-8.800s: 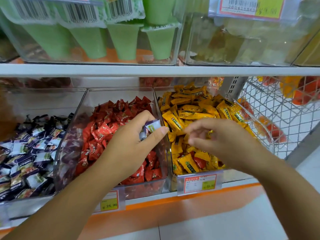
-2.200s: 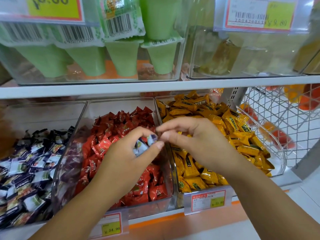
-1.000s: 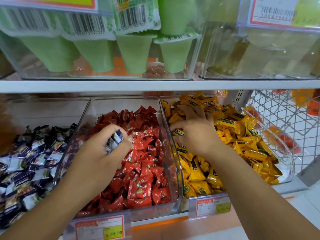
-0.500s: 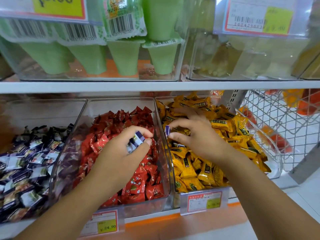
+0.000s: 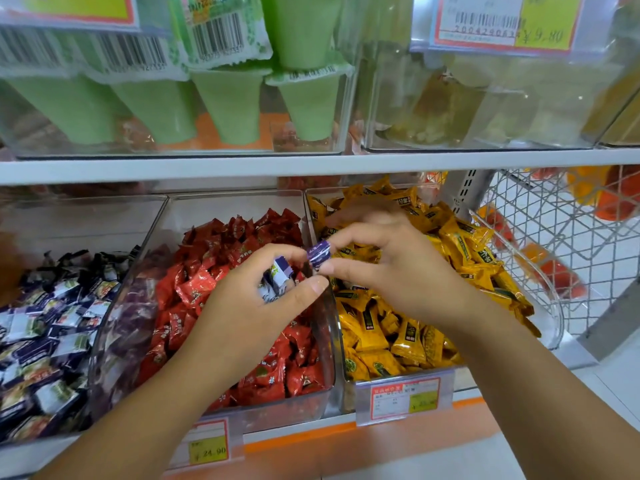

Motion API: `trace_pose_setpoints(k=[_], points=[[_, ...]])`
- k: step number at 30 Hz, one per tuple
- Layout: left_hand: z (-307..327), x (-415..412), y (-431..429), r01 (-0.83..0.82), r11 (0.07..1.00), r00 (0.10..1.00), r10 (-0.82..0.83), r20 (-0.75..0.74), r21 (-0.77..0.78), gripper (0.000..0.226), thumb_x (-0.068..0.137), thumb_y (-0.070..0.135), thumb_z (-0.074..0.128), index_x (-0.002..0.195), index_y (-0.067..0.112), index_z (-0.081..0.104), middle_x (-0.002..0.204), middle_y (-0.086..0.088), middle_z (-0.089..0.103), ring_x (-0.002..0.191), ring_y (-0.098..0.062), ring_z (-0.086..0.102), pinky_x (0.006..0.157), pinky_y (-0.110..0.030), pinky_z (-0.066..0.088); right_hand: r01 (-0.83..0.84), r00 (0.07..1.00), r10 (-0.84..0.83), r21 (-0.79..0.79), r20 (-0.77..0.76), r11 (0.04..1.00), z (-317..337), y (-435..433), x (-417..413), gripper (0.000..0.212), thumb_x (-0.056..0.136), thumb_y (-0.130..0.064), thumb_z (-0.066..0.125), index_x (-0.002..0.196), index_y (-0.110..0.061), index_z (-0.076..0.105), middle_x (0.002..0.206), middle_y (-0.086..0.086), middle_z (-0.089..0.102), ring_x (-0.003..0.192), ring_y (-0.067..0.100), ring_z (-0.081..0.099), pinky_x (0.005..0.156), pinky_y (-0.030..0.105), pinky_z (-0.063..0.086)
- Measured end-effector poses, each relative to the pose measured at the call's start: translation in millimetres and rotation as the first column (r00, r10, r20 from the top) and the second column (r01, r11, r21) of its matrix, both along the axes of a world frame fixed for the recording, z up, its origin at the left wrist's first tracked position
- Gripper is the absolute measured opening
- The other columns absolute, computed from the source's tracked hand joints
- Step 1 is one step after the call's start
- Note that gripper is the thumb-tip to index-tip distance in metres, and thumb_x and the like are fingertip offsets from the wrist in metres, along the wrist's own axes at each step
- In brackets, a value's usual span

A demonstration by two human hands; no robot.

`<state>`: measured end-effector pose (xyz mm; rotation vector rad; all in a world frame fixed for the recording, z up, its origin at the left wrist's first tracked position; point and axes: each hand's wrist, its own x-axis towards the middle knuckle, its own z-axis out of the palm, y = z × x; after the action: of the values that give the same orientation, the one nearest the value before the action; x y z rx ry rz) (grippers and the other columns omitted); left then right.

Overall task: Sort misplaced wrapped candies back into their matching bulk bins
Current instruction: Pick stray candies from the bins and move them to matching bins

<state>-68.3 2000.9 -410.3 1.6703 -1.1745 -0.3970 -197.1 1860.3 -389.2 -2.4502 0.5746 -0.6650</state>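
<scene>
Purple wrapped candy [image 5: 319, 255] is sitting pinched in the right hand [image 5: 391, 271], apparently bound for the left hand [image 5: 249, 306] clutching purple-white strays [image 5: 275, 280].

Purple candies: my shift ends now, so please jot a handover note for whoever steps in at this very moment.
The left hand grips a bunch of purple-and-white candies over the red bin.
The right hand pinches one purple candy above the wall between the red bin and the yellow bin.
Done: these strays are picked out.
Left: probably add the pinched one to the bunch, then drop all in the left bin, whose wrappers look alike; check for more.
</scene>
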Motion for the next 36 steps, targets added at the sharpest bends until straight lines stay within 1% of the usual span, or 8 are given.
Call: trace_pose_setpoints(k=[5,10,15,20,24,28,32,36], points=[[-3,2,-3,-0.018,1.0,0.999,0.018,-0.031,-0.001,0.02,0.084,0.052,0.052,0.083,0.033,0.057,0.058,0.005,0.053,0.05,-0.006,0.045,0.05,-0.027,0.04,-0.105,0.99,0.108,0.036,-0.088,0.994,4,8,-1,0.021,0.094,-0.028,0.058,0.108,-0.035,0.071,0.126,-0.019,0.059,0.123,-0.001,0.038,0.104,0.014,0.025],[-1,9,-1,-0.038,0.999,0.994,0.039,-0.1,0.01,0.02,0.091,0.041,0.051,0.081,0.025,0.057,0.061,-0.013,0.05,0.051,-0.017,0.041,0.053,-0.037,0.037,0.146,0.889,-0.236,-0.244,-0.393,0.959,3,-15,-23,0.017,0.094,-0.04,0.053,0.102,-0.046,0.067,0.146,-0.011,0.039,0.136,0.015,0.024,0.113,0.039,0.02],[-4,12,1,-0.037,0.999,0.987,0.041,-0.153,0.028,0.015,0.095,0.038,0.05,0.084,0.03,0.057,0.054,0.001,0.051,0.054,-0.018,0.042,0.057,-0.04,0.042,0.124,0.825,-0.314,-0.392,-0.47,0.911,-15,-9,-15,0.036,0.091,-0.057,0.046,0.125,-0.048,0.055,0.158,-0.007,0.014,0.143,0.02,0.008,0.115,0.041,0.008],[2,8,5,-0.062,0.998,0.983,0.066,-0.174,0.027,0.014,0.093,0.038,0.049,0.084,0.03,0.057,0.053,0.0,0.055,0.058,-0.021,0.045,0.063,-0.058,0.051,0.109,0.818,-0.288,-0.357,-0.499,0.928,-14,-4,-13,0.036,0.082,-0.058,0.056,0.117,-0.049,0.055,0.158,-0.006,0.009,0.145,0.023,0.003,0.117,0.044,0.004],[3,9,7,-0.04,0.999,0.987,0.042,-0.158,0.016,0.016,0.095,0.029,0.049,0.082,0.029,0.057,0.054,-0.005,0.058,0.055,-0.023,0.047,0.058,-0.049,0.048,0.136,0.818,-0.332,-0.403,-0.47,0.905,-20,-4,-11,0.029,0.086,-0.055,0.052,0.111,-0.042,0.06,0.159,-0.005,0.012,0.145,0.022,0.004,0.117,0.043,0.004],[4,8,8,-0.03,1.0,0.997,0.03,-0.069,0.0,0.012,0.096,0.015,0.05,0.09,0.019,0.058,0.049,0.012,0.061,0.038,-0.004,0.04,0.041,-0.017,0.035,0.167,0.824,-0.352,-0.404,-0.444,0.9,-22,-5,-9,0.031,0.088,-0.06,0.051,0.107,-0.041,0.067,0.158,-0.004,0.016,0.144,0.023,0.009,0.116,0.044,0.007],[3,8,7,-0.035,0.999,0.997,0.035,-0.063,-0.003,0.014,0.094,0.015,0.052,0.088,0.025,0.059,0.057,0.013,0.064,0.045,-0.011,0.039,0.043,-0.022,0.033,0.206,0.839,-0.37,-0.397,-0.399,0.895,-24,-5,-4,0.019,0.088,-0.052,0.057,0.097,-0.041,0.07,0.155,-0.005,0.024,0.141,0.021,0.015,0.114,0.044,0.01],[2,9,8,-0.016,1.0,1.0,0.016,-0.015,0.022,0.006,0.089,0.032,0.06,0.083,0.029,0.059,0.073,0.006,0.068,0.046,-0.007,0.046,0.046,-0.02,0.039,0.264,0.914,-0.312,-0.204,-0.258,0.943,-16,-7,-9,0.009,0.087,-0.041,0.062,0.08,-0.044,0.066,0.148,-0.01,0.035,0.138,0.016,0.023,0.114,0.04,0.012]])
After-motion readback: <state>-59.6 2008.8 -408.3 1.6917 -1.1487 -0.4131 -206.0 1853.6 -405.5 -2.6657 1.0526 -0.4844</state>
